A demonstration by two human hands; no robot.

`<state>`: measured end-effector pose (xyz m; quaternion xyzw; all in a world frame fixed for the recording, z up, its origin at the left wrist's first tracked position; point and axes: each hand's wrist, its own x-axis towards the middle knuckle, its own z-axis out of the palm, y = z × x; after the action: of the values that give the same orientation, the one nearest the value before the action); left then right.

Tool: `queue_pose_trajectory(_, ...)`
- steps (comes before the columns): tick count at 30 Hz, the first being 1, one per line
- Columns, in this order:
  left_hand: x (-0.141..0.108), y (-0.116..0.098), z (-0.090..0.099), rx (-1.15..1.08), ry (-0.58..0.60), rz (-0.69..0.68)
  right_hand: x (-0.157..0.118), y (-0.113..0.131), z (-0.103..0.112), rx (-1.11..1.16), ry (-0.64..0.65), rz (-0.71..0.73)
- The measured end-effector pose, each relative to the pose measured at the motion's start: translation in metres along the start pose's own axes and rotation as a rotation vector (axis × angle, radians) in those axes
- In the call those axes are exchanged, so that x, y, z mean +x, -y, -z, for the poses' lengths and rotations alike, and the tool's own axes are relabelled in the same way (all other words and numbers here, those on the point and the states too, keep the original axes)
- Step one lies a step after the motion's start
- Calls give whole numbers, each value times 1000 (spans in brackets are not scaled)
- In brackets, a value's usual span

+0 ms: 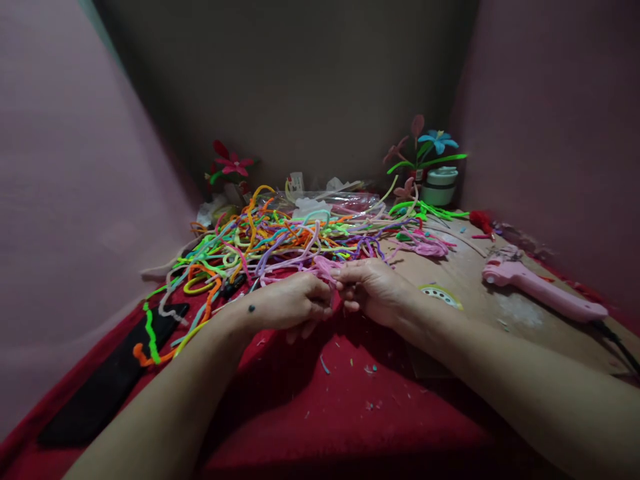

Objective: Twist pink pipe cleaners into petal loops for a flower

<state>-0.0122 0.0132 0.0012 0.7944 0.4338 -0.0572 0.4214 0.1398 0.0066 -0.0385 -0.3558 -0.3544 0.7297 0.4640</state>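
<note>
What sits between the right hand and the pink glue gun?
Between the right hand and the pink glue gun, the head view shows a yellow-rimmed disc on brown board.

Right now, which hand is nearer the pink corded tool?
Right. The right hand pinches the pink bundle, left of the pink corded tool and not touching it; the left hand is farther away, beyond the right.

Cup (440, 187): pale green, near the blue flower (439, 142)
Glue gun (545, 287): pink, lying on cardboard (460, 333)
Black item (95, 393): flat, on red cloth (325, 427), at left
</note>
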Motion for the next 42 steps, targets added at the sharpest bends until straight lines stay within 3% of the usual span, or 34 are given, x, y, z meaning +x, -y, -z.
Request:
queue_pose_trajectory(5,1,-2,6,96,-262,-139,2,2,1,28,3,51)
queue_pose_trajectory(8,1,-9,5,-128,-456,-160,2,3,2,66,-10,89)
queue_pose_trajectory(10,2,-11,3,-291,-507,-126,2,3,2,84,-10,101)
queue_pose_trajectory(21,2,-9,2,-287,-506,-110,1,2,3,45,2,50)
queue_pose_trajectory(26,-3,-14,4,-345,-458,-120,4,13,12,23,154,3)
queue_pose_trajectory(31,-5,-15,4,-363,-403,-155,6,16,16,55,218,25)
queue_pose_trajectory(37,-5,-15,3,-394,-431,-83,1,14,9,-30,228,97)
queue_pose_trajectory(42,-4,-16,-1,-370,-484,-99,-2,15,4,-56,148,112)
